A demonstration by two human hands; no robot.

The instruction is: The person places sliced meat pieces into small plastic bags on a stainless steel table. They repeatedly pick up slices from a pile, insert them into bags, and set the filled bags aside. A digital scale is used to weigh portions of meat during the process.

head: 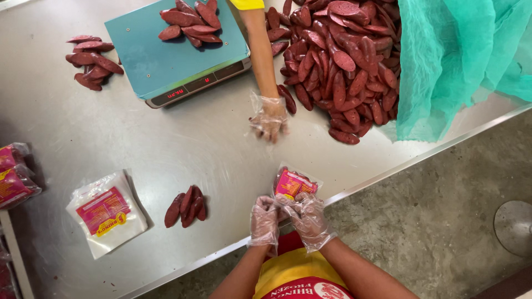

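Note:
Both my hands wear thin clear plastic gloves at the near edge of the steel table [166,144]. My left hand [264,220] and my right hand [308,218] together grip the open end of a small clear bag [295,184] with a pink and yellow label, which holds dark red sausages. A small pile of loose sausages [186,206] lies to the left of my hands. Further left sits a stack of flat empty labelled bags [106,212].
Across the table a co-worker's gloved hand [269,117] rests beside a big heap of red sausages [343,61]. A teal-topped digital scale [176,55] carries several sausages; another small pile [90,62] lies at far left. Green netting [454,55] drapes at right. Filled packs [13,174] sit at the left edge.

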